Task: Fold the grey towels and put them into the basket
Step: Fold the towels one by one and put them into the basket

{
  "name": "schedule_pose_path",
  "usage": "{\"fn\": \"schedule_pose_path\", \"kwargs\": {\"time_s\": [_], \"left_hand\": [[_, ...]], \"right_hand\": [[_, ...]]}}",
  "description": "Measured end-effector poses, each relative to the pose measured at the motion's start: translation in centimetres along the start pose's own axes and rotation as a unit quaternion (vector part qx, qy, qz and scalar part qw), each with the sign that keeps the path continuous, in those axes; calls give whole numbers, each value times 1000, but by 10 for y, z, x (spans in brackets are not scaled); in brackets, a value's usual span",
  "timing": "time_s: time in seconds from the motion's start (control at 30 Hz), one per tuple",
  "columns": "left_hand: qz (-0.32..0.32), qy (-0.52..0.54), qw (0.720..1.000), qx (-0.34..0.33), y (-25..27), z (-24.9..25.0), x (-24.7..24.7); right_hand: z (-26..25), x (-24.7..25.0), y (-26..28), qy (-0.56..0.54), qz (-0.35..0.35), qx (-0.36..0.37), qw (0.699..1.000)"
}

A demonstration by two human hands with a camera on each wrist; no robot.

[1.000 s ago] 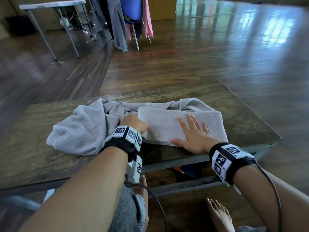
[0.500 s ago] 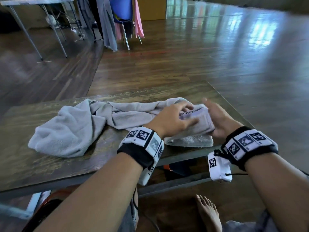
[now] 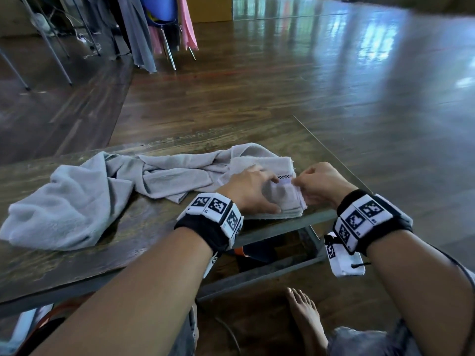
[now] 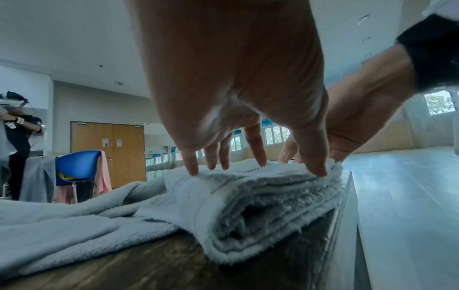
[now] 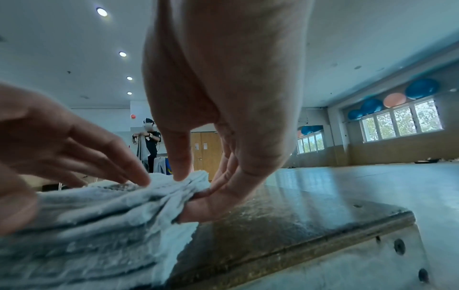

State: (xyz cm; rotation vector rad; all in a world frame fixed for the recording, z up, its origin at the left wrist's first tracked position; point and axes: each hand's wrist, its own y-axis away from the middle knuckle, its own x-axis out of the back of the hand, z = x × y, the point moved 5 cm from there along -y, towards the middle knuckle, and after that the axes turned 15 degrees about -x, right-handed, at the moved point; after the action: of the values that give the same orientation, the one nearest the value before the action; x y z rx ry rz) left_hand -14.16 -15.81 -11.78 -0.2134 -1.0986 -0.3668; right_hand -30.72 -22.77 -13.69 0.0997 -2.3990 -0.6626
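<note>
While a crumpled grey terry towel (image 3: 69, 201) is spread toward nine o'clock on the worn dark wooden table (image 3: 77, 263), a blue chair draped with grey and pink cloths (image 3: 159, 24) is seen at twelve o'clock, and nothing is set in the hands' way. Compared with half a second earlier, the folded grey towel with a checked band (image 3: 280, 201) is now laid flat at the table's three o'clock corner. It is pressed by the straight fingers of the left hand (image 3: 250, 192), and its edge is pinched by the right hand (image 3: 317, 185).
</note>
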Motion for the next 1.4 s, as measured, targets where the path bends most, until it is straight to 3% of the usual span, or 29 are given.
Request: {"fn": "schedule_pose_path", "kwargs": {"time_s": [0.3,0.5,0.77,0.87,0.97,1.13,1.27,1.33,1.4], "left_hand": [[-32,-34,999,-26,-9,15,-8],[-15,17,1000,-18,-12,15,-4],[119,106,985,-64,-10,24,8],[101,120,984,-81,-9,28,0],[68,104,988,-89,-9,27,-6],[51,80,994,-52,-9,19,-9],[99,-57,993,-29,-12,6,0],[97,-96,990,14,-10,-6,-1],[72,-95,991,56,-8,-18,-7]], "right_hand": [[2,-3,6,30,-26,-8,999],[-3,4,10,129,13,2,992],[-3,-4,10,-5,-62,-59,996],[-1,-2,13,-66,-93,-89,989],[0,0,14,-28,-96,-86,991],[2,-2,9,52,-43,-54,996],[-4,-7,14,156,18,-7,988],[-10,-10,19,222,102,50,969],[-18,-17,26,241,159,160,944]]}}
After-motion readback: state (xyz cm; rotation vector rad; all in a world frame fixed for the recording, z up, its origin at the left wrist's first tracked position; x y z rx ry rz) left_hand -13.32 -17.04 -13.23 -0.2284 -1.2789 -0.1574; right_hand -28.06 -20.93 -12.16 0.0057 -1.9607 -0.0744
